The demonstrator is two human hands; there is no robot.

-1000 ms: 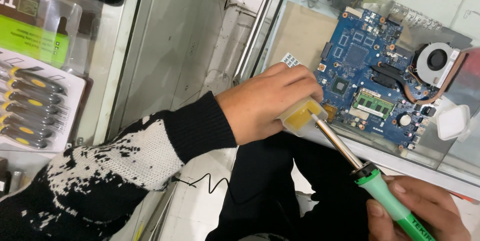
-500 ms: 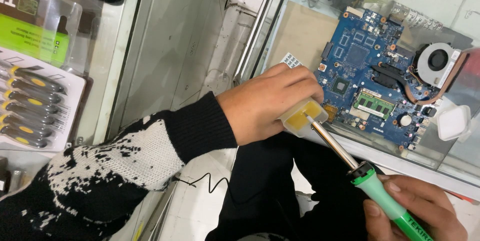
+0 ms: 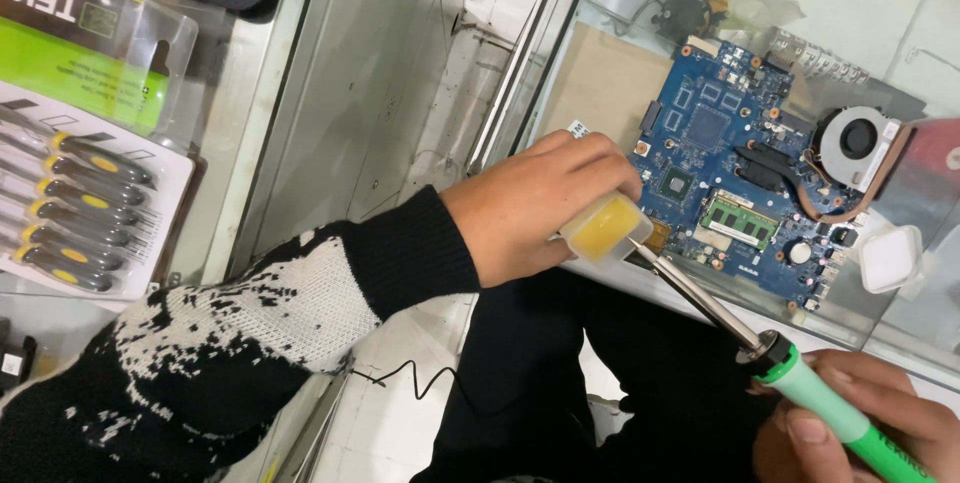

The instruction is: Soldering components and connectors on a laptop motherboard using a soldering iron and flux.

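The small yellow flux tub [image 3: 604, 228] is gripped in the left hand [image 3: 530, 205], above the blue circuit board's [image 3: 735, 183] edge. The soldering iron [image 3: 800, 378], clasped by the right hand [image 3: 850, 428], has been drawn back slightly; its tip now sits just beside the tub, indicating dipping is finished or paused.

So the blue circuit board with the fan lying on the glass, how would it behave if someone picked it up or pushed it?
The circuit board is a thin flat panel, so it probably stays stiff and feels light. Its many small exposed parts suggest it is fragile. The fan and copper pipe at one end likely make that end heavier, so it may tilt when lifted, and would probably slide on the smooth glass.
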